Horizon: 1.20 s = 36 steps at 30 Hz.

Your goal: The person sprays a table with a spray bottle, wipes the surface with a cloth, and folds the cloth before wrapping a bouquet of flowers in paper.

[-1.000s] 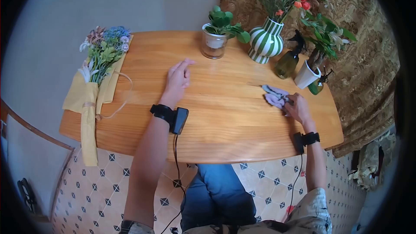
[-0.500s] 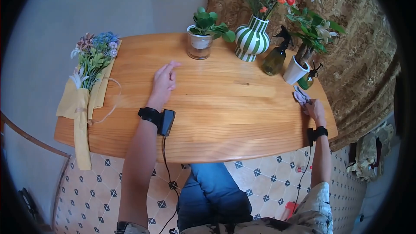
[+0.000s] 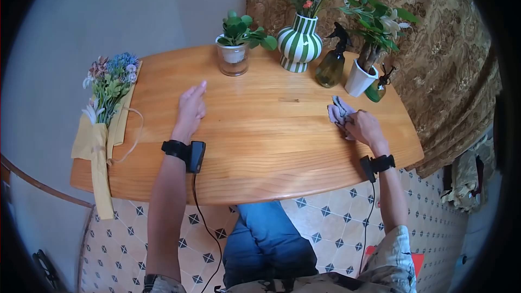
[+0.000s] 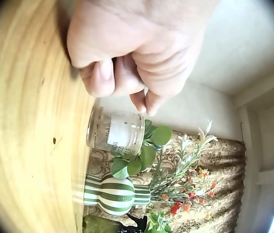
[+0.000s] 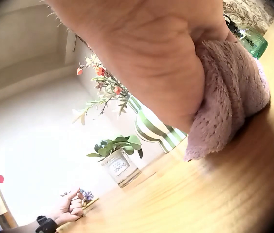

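A purple-grey cloth [image 3: 339, 115] lies bunched on the right part of the wooden table [image 3: 260, 157], gripped by the right hand [image 3: 366, 128]. Seen from the right wrist, the fluffy cloth [image 5: 229, 97] sticks out from under the palm [image 5: 151, 58] against the tabletop; the fingertips are hidden. The left hand [image 3: 190, 109] rests on the left half of the table, holding nothing. Its fingers are loosely curled in the left wrist view, where the hand [image 4: 137, 48] is near a glass-potted plant [image 4: 120, 131].
Along the back stand the glass-potted plant [image 3: 233, 57], a striped vase [image 3: 299, 46] of flowers, a brown spray bottle [image 3: 331, 68], a white pot [image 3: 360, 78] with a plant and a green bottle [image 3: 375, 91]. A paper-wrapped bouquet [image 3: 100, 157] overhangs the front left edge.
The right hand moved the cloth toward the table's right edge, then back leftward. The left hand stays at about the same place on the table while the head view shifts.
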### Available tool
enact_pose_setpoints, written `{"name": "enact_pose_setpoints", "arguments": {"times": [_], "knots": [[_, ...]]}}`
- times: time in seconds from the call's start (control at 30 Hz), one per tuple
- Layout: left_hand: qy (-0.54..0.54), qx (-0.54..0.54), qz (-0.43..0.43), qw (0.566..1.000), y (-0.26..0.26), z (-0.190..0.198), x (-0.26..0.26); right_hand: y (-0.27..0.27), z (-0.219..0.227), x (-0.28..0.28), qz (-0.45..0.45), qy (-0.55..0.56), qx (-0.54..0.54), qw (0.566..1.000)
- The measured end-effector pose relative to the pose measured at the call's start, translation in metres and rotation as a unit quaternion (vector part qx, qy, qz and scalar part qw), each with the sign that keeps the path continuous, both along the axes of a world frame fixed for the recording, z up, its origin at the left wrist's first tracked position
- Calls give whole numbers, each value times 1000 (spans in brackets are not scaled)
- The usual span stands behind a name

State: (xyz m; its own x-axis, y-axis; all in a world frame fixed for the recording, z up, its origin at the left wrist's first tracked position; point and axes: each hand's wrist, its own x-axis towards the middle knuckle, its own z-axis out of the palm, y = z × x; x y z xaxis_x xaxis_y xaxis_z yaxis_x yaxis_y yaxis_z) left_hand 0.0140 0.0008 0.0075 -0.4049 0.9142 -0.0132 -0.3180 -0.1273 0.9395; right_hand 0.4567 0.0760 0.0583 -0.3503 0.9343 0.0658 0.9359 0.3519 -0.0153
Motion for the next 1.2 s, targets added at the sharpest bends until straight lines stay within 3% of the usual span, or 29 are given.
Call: {"name": "enact_pose_setpoints", "arguments": {"times": [0.17, 0.33, 0.4, 0.57, 0.73, 0.93, 1.2], "knots": [[1, -2, -2, 1000, 0, 0, 0, 16, -9, 16, -15, 42, 4, 999], [-10, 3, -9, 1000, -2, -1, -2, 24, -8, 28, -94, 87, -19, 992], [-13, 6, -9, 1000, -2, -1, -2, 29, -11, 27, -101, 81, -27, 991], [-20, 16, -18, 1000, -1, -2, -2, 26, -29, 16, -73, -9, 125, 989], [0, 10, -20, 1000, 1, 1, 0, 12, -29, -8, -97, -23, 106, 989], [-16, 22, -25, 999, 6, -5, -3, -23, -25, -62, 11, 43, 113, 993], [-15, 27, -23, 999, 4, -6, -2, -29, -39, -85, 36, 48, 134, 989]]}}
